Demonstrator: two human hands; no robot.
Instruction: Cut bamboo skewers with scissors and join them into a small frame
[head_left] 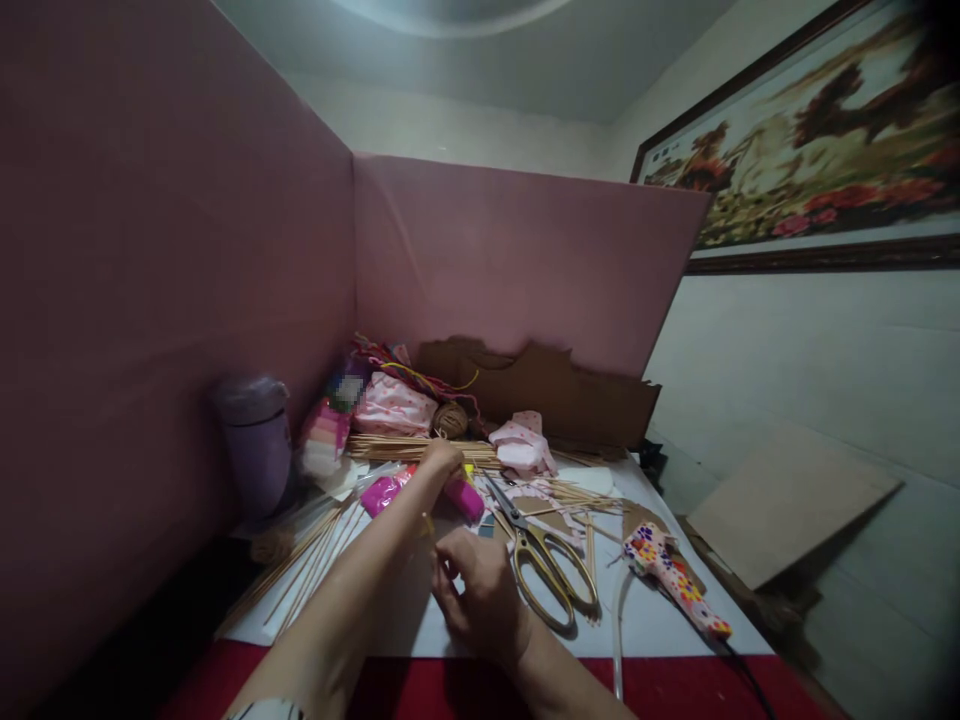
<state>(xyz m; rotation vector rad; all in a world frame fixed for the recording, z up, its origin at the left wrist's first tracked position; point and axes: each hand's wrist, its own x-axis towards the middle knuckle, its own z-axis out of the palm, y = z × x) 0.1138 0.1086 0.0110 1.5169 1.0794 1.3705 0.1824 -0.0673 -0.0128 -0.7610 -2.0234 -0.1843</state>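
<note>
My left hand [441,458] reaches far across the table, its fingers curled down onto a bundle of thin wooden sticks [390,447] beside a ball of twine [450,420]. What the fingers hold is hidden. My right hand [480,590] rests nearer on the white sheet [660,625], fingers bent in a pinch on something small that I cannot make out. Gold-handled scissors [544,560] lie just right of that hand. Pink tubes [465,497] lie between the two hands.
A patterned glue gun [675,575] lies at the right with its cord trailing off. A lilac cup [257,440] stands at the left by the pink screen [517,250]. Pink cloth pieces [521,445], brown cardboard [555,390] and loose sticks [300,570] crowd the back.
</note>
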